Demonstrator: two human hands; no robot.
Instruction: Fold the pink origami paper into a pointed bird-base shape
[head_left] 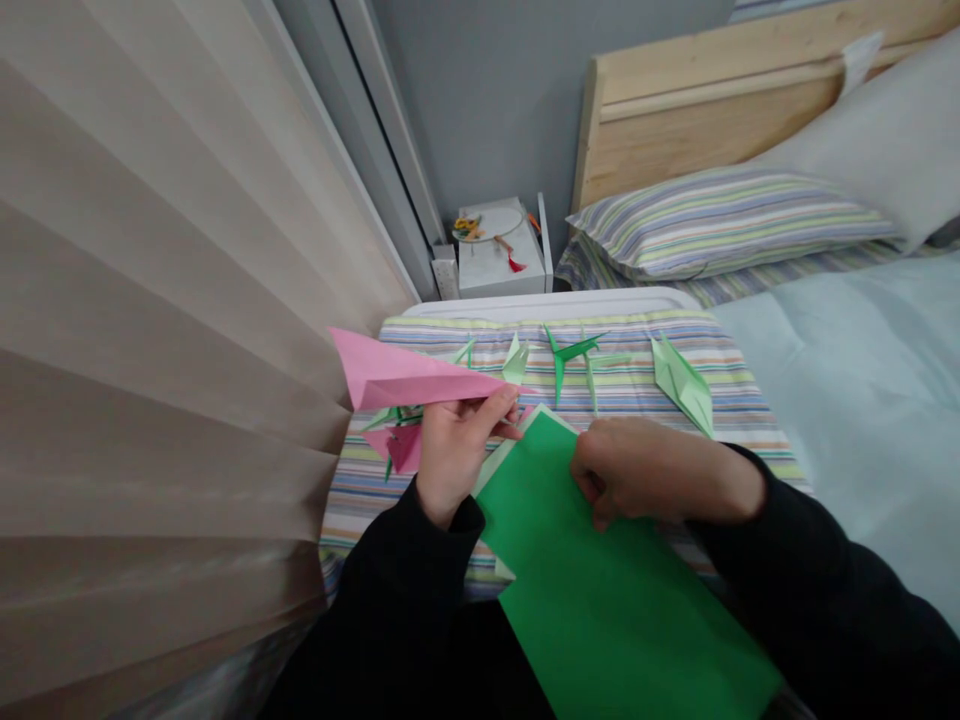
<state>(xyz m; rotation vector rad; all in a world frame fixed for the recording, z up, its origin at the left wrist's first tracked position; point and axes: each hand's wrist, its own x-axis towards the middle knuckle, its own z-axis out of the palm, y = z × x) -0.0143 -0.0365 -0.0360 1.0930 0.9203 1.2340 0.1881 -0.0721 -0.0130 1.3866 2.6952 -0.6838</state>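
My left hand pinches a folded pink paper, long and pointed, above the left side of a small cloth-covered table. Curled closed, my right hand rests at the upper right of large green paper sheets; whether its fingers grip anything is hidden. A paler green edge shows along the top of the sheets. Beyond the hands lie folded green pieces: a dark green one and a wide light green one. Under the left hand's pink paper sits a smaller folded pink piece.
A pleated curtain hangs close on the left. Behind the table stands a white cabinet with small items and a red tassel. The bed, with a striped pillow and wooden headboard, is on the right.
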